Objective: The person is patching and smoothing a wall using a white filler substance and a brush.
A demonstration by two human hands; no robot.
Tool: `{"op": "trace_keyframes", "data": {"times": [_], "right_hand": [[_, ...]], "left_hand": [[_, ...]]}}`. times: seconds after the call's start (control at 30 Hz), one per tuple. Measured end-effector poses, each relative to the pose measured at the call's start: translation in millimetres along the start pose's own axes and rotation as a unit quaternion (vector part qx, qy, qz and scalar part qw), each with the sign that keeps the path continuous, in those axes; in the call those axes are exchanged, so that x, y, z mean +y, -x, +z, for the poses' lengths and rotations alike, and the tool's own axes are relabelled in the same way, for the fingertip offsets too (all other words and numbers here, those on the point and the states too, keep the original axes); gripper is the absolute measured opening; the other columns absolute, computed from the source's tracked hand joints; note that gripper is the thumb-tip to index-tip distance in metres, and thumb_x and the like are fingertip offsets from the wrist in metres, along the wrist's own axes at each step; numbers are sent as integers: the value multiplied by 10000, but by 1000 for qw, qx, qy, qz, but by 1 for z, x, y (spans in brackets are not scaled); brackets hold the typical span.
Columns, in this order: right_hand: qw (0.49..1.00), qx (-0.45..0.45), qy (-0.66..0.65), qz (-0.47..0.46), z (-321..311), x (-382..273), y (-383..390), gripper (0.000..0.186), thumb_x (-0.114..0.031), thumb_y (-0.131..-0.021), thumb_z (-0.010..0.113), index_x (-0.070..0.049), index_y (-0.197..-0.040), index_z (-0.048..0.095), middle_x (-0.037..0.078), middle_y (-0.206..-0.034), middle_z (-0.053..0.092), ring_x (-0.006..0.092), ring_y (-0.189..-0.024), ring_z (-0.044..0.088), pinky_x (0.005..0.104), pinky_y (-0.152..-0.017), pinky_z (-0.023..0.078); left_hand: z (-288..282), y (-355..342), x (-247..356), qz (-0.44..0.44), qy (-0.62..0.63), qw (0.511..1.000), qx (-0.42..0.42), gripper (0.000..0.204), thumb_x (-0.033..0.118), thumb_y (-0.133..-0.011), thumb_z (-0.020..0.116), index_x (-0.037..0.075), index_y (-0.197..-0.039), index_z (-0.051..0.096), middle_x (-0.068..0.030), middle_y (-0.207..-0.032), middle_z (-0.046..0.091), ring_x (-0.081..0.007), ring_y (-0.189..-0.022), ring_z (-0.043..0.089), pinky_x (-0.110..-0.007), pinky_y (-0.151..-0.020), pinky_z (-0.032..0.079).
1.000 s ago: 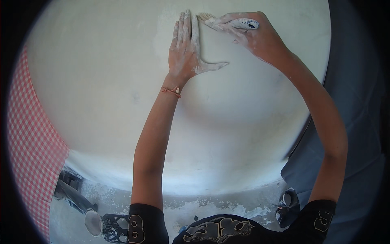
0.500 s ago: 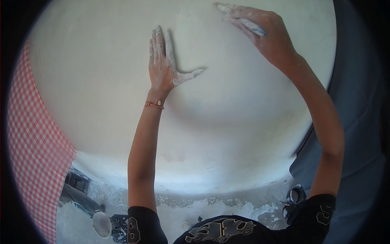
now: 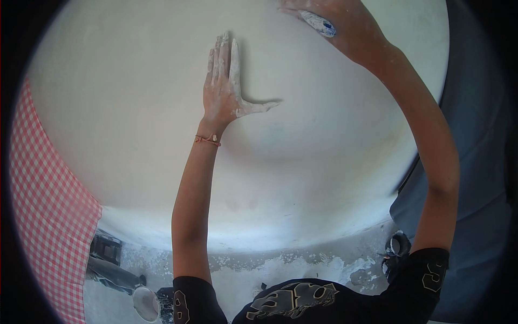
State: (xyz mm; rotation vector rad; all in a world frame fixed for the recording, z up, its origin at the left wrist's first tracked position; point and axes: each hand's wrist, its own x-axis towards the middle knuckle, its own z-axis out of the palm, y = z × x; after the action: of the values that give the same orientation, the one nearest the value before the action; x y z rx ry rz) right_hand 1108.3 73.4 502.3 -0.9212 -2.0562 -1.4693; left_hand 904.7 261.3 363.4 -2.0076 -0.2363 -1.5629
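Note:
A white plastered wall [image 3: 135, 108] fills most of the view. My left hand [image 3: 226, 92] lies flat against it, fingers together and pointing up, thumb stuck out to the right, skin dusted with white. A thin red bracelet [image 3: 208, 140] is on that wrist. My right hand [image 3: 340, 21] is raised to the top of the wall and grips a small white and blue tool [image 3: 318, 24]; which tool it is cannot be told.
A red and white checked cloth [image 3: 43, 205] hangs at the left. A blue-grey surface [image 3: 475, 135] borders the wall on the right. Below, the floor [image 3: 280, 270] is spattered with white plaster, with a round metal object [image 3: 145, 302] and dark items [image 3: 108, 254] at lower left.
My left hand has slid left and down the wall, staying flat. My right hand with the tool has moved up and right, toward the top edge.

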Motion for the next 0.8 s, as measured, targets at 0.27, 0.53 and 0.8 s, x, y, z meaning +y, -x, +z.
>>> {"op": "trace_keyframes", "data": {"times": [0.27,0.53,0.8], "right_hand": [[975,-176,-128,36,27,-60,53,158,-136,-992,743,-106,-1139,792,102,-1169,765,279,-1004,714,400,-923,569],[953,-139,-262,62,28,-14,-5,215,-134,-990,728,-86,-1191,785,96,-1284,755,315,-1093,686,419,-1007,538],[998,-70,0,-4,34,-41,10,204,-70,-958,707,-63,-1152,768,106,-1310,744,294,-1050,735,397,-970,567]], "left_hand": [[-10,-2,-11,-49,-29,997,42,1575,841,-540,873,-76,-1648,230,-308,-1695,281,-498,-1576,273,-592,-1285,270],[-16,5,-16,-22,-6,1000,-7,1568,907,-538,802,-63,-1647,265,-289,-1701,290,-449,-1590,277,-549,-1307,257],[-22,-3,-23,-21,20,999,14,1529,818,-548,885,-54,-1642,270,-272,-1702,297,-454,-1589,275,-555,-1301,275]]}}
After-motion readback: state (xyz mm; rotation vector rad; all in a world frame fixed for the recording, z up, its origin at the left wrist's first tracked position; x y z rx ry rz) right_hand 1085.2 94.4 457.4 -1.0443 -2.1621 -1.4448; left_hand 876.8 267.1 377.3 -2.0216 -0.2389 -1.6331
